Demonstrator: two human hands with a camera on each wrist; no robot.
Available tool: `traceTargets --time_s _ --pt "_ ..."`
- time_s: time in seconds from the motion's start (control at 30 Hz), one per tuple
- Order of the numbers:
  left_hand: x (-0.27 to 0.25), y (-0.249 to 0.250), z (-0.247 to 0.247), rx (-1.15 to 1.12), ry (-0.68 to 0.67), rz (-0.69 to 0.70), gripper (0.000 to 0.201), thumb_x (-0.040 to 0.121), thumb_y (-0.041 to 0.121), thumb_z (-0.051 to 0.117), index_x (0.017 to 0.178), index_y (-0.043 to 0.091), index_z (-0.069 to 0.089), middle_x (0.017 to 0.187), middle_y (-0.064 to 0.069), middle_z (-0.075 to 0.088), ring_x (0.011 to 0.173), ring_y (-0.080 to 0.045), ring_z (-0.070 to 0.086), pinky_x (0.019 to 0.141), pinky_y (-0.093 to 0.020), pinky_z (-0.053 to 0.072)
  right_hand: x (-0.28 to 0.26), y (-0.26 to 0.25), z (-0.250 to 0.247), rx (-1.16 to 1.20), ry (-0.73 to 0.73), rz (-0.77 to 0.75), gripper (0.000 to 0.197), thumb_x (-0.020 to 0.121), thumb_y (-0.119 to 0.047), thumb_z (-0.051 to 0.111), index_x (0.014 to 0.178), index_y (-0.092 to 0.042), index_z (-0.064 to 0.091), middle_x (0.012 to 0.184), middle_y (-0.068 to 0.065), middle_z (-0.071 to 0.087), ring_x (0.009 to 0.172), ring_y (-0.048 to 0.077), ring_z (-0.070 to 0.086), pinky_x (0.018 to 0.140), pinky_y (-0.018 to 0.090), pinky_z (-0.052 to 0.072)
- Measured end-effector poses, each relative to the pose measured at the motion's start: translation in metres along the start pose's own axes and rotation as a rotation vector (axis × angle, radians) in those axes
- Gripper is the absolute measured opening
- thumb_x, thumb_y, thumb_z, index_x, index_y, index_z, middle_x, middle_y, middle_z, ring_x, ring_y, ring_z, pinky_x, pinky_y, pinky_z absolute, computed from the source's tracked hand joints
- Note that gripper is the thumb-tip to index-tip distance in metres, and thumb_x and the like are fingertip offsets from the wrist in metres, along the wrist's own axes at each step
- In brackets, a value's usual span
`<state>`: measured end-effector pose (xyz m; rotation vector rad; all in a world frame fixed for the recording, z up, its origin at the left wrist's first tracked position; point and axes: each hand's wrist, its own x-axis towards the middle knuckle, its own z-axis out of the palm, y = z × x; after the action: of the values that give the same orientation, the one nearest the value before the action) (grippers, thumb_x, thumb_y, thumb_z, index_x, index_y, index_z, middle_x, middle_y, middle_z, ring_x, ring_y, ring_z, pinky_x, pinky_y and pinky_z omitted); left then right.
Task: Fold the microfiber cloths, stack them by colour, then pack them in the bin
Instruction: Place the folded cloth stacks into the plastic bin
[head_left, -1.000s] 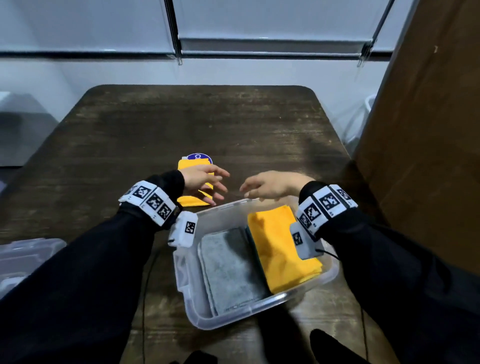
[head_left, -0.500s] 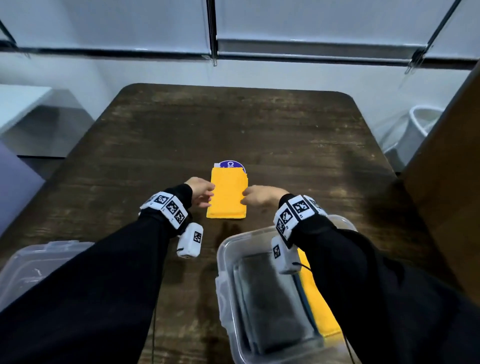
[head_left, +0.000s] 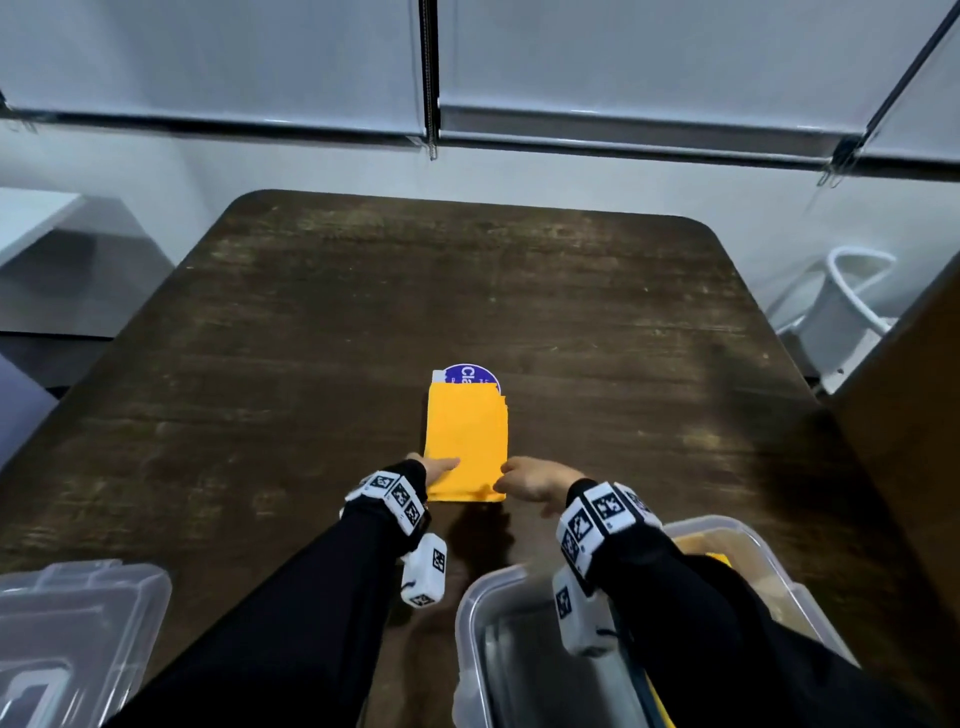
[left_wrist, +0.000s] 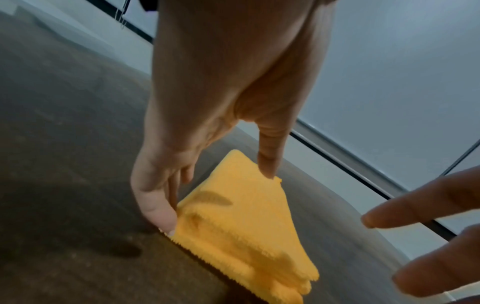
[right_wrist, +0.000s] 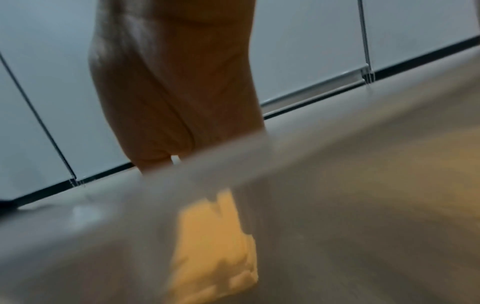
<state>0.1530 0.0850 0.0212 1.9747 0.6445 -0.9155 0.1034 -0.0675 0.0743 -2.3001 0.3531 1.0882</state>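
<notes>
A folded yellow cloth stack (head_left: 466, 441) lies on the dark wooden table (head_left: 311, 338), its far end over a blue round label (head_left: 470, 375). My left hand (head_left: 434, 470) holds its near left edge: in the left wrist view the thumb (left_wrist: 270, 160) presses on top of the yellow cloth stack (left_wrist: 246, 226) and the fingers (left_wrist: 161, 214) sit against its side. My right hand (head_left: 524, 480) is at the near right corner, its fingers (left_wrist: 415, 209) spread and apart from the cloth. The clear bin (head_left: 470, 603) at lower right holds grey and yellow folded cloths.
A second clear plastic container (head_left: 78, 623) sits at the table's near left corner. A brown panel (head_left: 914, 467) stands close on the right, with a white chair (head_left: 841, 306) behind it. In the blurred right wrist view the bin rim (right_wrist: 233, 160) hides my fingers.
Both hands moved forward from above the bin to the yellow cloth stack on the table. The left thumb now lies on the cloth, and the right hand has reached its near right corner.
</notes>
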Motion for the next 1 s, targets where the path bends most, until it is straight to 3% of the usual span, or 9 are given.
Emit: traceTargets --time_s 0.17,0.27,0.33,0.4,0.5,0.6,0.73,0.87,1.0 --pt "0.007 0.003 0.007 -0.008 0.0 -0.024 0.071 0.088 0.034 0.063 0.139 -0.003 0.032 0.138 -0.021 0.045 0.124 -0.032 0.049 0.101 -0.038 0.042 0.017 0.009 0.0 0.214 0.026 0.024 0.054 0.096 -0.023 0.041 0.147 -0.01 0.028 0.148 0.012 0.035 0.13 0.031 0.041 0.096 0.04 0.043" --pt "0.004 0.011 0.01 -0.174 -0.065 0.005 0.055 0.091 0.025 0.057 0.135 0.0 0.037 0.129 -0.019 0.048 0.109 -0.032 0.053 0.079 -0.038 0.052 0.019 0.014 -0.001 0.47 0.067 0.049 0.01 0.096 -0.021 0.038 0.093 -0.014 0.045 0.088 0.007 0.044 0.072 0.022 0.046 0.059 0.031 0.039" --pt "-0.002 0.017 0.009 -0.435 -0.148 0.005 0.038 0.092 0.014 0.054 0.125 0.0 0.041 0.108 -0.018 0.053 0.091 -0.03 0.056 0.055 -0.036 0.055 0.017 0.015 -0.004 0.676 0.096 0.095 0.025 0.099 -0.026 0.038 0.075 -0.021 0.035 0.074 0.002 0.036 0.06 0.017 0.036 0.052 0.029 0.032" --pt "-0.02 0.025 0.005 -0.581 -0.212 0.037 0.019 0.095 0.006 0.048 0.112 0.004 0.042 0.091 -0.017 0.055 0.077 -0.028 0.057 0.042 -0.034 0.053 0.012 0.014 -0.009 0.915 0.048 0.086 0.026 0.099 -0.041 0.039 0.084 -0.022 0.048 0.084 0.006 0.05 0.075 0.023 0.05 0.065 0.032 0.04" --pt "-0.059 0.035 -0.005 -0.638 -0.325 0.1 0.007 0.095 0.003 0.046 0.102 0.005 0.046 0.089 -0.017 0.058 0.077 -0.027 0.058 0.045 -0.033 0.055 0.003 0.017 -0.018 1.335 -0.011 0.16 0.056 0.093 -0.06 0.04 0.124 -0.016 0.051 0.127 0.017 0.057 0.119 0.037 0.052 0.09 0.059 0.04" --pt "-0.107 0.031 -0.018 -0.636 -0.415 0.116 0.006 0.094 0.004 0.05 0.1 0.004 0.047 0.094 -0.017 0.058 0.083 -0.026 0.059 0.052 -0.032 0.057 -0.016 0.026 -0.028 1.566 -0.07 0.207 0.072 0.085 -0.066 0.05 0.133 -0.012 0.044 0.129 0.024 0.055 0.117 0.046 0.052 0.089 0.071 0.039" --pt "-0.155 0.01 -0.026 -0.567 -0.439 0.215 0.015 0.092 0.004 0.053 0.106 0.003 0.048 0.097 -0.014 0.058 0.084 -0.023 0.06 0.059 -0.029 0.058 -0.063 0.028 -0.037 1.446 -0.14 0.089 0.075 0.078 -0.062 0.064 0.13 -0.012 0.046 0.115 0.022 0.063 0.098 0.039 0.063 0.072 0.05 0.054" --pt "-0.187 -0.02 -0.023 -0.45 -0.439 0.283 0.016 0.091 0.011 0.056 0.105 0.003 0.055 0.094 -0.012 0.064 0.081 -0.019 0.064 0.068 -0.031 0.059 -0.103 0.034 -0.04 1.061 -0.006 -0.118 0.067 0.09 -0.018 0.066 0.147 -0.021 0.032 0.135 0.014 0.052 0.091 0.025 0.06 0.067 0.039 0.052" --pt "-0.198 -0.038 -0.013 -0.565 -0.495 0.196 0.044 0.088 0.046 0.055 0.115 0.012 0.059 0.098 -0.012 0.071 0.082 -0.026 0.07 0.07 -0.038 0.058 -0.133 0.044 -0.03 0.984 0.017 -0.279 0.048 0.097 -0.006 0.05 0.144 -0.014 0.039 0.099 0.008 0.064 0.079 0.018 0.062 0.07 0.034 0.053"
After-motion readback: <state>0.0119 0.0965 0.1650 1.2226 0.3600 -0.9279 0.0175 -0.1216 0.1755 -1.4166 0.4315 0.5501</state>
